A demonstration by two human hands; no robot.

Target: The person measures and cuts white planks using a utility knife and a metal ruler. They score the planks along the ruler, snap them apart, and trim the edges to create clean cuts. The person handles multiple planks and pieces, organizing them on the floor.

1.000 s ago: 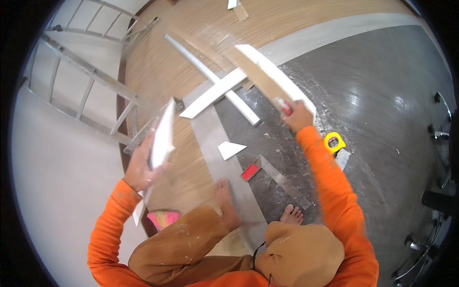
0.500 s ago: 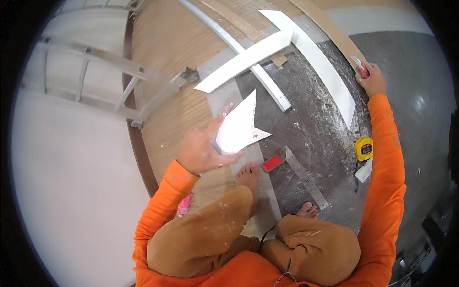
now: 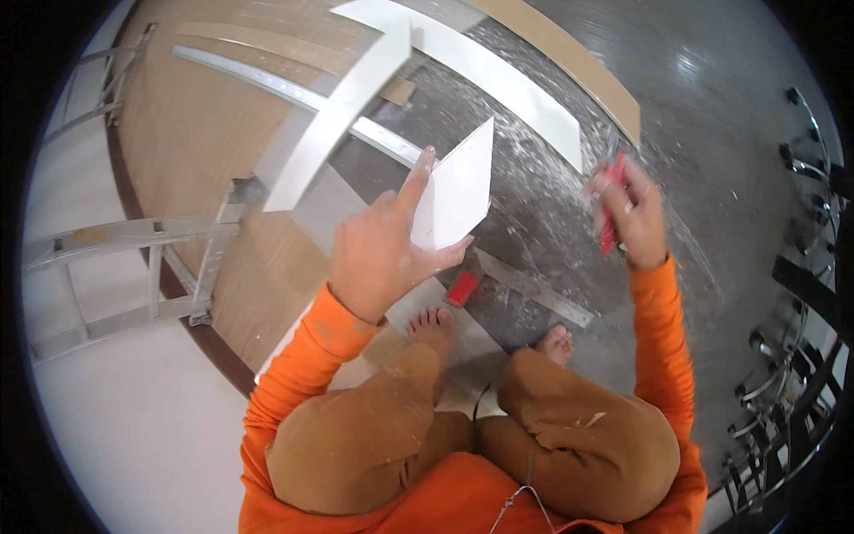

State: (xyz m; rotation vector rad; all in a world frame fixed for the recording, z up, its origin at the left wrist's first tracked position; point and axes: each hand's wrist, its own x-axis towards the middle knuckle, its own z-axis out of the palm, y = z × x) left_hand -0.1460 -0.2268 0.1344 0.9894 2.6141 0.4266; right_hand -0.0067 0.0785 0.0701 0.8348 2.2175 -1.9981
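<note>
My left hand grips an angular white board piece in front of me, thumb along its lower edge. My right hand holds a red-handled knife, its grey tip pointing up toward the end of a brown strip. Long white strips and a metal bar lie crossed on the floor beyond. Just beneath the held piece, a metal try square with a red-marked handle rests by my bare feet.
An aluminium ladder lies along the white wall at left. Several wheeled black chairs line the right. The floor is wood-look at left and dusty grey at right. A brown offcut lies by the metal bar.
My right hand has left the brown strip and moved down and inward with the knife. My left hand has brought the white piece up and inward, and turned it. The view has swung.
</note>
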